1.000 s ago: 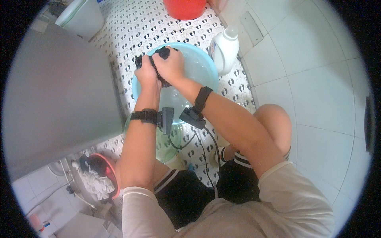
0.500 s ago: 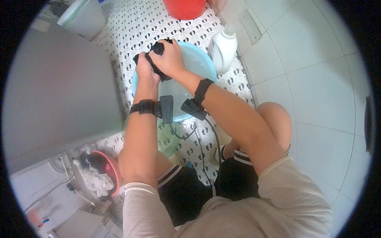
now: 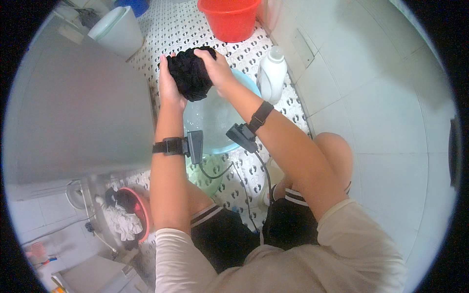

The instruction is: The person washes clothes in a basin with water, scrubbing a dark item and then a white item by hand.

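A bunched-up black cloth (image 3: pixel 190 75) is held between my two hands above the far side of a light blue basin (image 3: pixel 224 145). My left hand (image 3: pixel 170 85) cups its left side, with the thumb on the near face. Against its right side presses my right hand (image 3: pixel 218 71), the thumb over the top. What kind of garment the cloth is, I cannot tell. Cloudy water (image 3: pixel 210 119) shows inside the basin. To the right of the basin stands a white plastic bottle (image 3: pixel 272 75) without a visible cap.
A red bucket (image 3: pixel 228 22) stands at the far end, and a white bin (image 3: pixel 117 34) at far left. A grey panel (image 3: pixel 83 107) borders the left, a tiled wall (image 3: pixel 391 127) the right. A pink basin (image 3: pixel 145 215) with white and dark clothes sits lower left. Cables run from my wristbands.
The cloth, tightly squeezed and twisted before, is now a looser, wider bundle. My hands have moved apart to its two sides, and my view has tilted slightly further ahead.
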### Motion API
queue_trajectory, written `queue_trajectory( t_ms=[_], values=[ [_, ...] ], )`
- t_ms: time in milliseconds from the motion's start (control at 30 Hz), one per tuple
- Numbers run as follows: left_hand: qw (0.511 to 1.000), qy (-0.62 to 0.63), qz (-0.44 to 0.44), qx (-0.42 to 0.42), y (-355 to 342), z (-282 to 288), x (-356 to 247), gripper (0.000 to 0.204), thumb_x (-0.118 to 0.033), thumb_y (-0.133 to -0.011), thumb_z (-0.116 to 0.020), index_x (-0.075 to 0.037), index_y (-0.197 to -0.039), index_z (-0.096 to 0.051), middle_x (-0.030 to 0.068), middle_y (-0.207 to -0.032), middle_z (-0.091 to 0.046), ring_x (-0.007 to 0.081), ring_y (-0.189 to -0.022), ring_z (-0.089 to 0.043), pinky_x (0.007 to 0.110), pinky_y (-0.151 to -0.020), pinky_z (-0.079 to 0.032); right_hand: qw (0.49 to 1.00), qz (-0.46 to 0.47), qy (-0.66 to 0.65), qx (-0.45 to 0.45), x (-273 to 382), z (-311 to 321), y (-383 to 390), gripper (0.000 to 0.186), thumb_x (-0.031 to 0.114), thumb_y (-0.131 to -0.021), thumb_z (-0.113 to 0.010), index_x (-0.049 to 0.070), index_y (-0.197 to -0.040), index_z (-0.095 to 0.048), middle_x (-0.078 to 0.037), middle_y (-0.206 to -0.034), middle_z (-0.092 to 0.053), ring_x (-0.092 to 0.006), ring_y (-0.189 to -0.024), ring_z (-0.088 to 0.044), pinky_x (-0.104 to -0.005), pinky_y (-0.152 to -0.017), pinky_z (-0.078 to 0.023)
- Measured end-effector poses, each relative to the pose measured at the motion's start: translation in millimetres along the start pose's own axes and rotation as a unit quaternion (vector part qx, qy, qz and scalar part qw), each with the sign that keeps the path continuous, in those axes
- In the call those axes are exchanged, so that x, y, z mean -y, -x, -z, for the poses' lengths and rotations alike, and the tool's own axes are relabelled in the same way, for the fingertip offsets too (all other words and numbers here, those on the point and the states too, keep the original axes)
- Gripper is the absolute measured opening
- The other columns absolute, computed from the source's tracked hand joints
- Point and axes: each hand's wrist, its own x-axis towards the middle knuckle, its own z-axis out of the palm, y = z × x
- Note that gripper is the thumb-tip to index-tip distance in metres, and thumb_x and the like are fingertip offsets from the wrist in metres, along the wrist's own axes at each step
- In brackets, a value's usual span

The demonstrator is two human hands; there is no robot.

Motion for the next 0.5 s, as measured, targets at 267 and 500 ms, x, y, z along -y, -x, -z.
queue_trajectory(
  t_ms=[267,500],
  values=[
    [0.999,-0.002,0.047,0.012,31.9,25.1,-15.5,0.065,-0.057,-0.102,-0.047,-0.005,-0.139,-0.056,0.0134,-0.137,-0.062,0.0306,-0.122,-0.062,0.044,-0.107,-0.048,0.993,-0.083,-0.084,-0.018,19.6,-7.4,30.1,0.072,0.045,-0.092,-0.063,0.0,-0.146,-0.046,-0.017,-0.133,-0.058,-0.0268,-0.118,-0.056,-0.0341,-0.103,-0.043],
    [0.993,-0.117,-0.016,-0.02,60.4,95.7,-37.1,0.059,-0.053,-0.101,-0.054,-0.004,-0.135,-0.058,0.0107,-0.13,-0.065,0.0278,-0.115,-0.065,0.042,-0.099,-0.052,0.99,-0.12,-0.045,0.049,-39.6,-59.6,43.7,0.082,0.045,-0.086,-0.075,-0.003,-0.144,-0.043,-0.02,-0.129,-0.059,-0.0269,-0.113,-0.059,-0.0366,-0.098,-0.047]
  ],
)
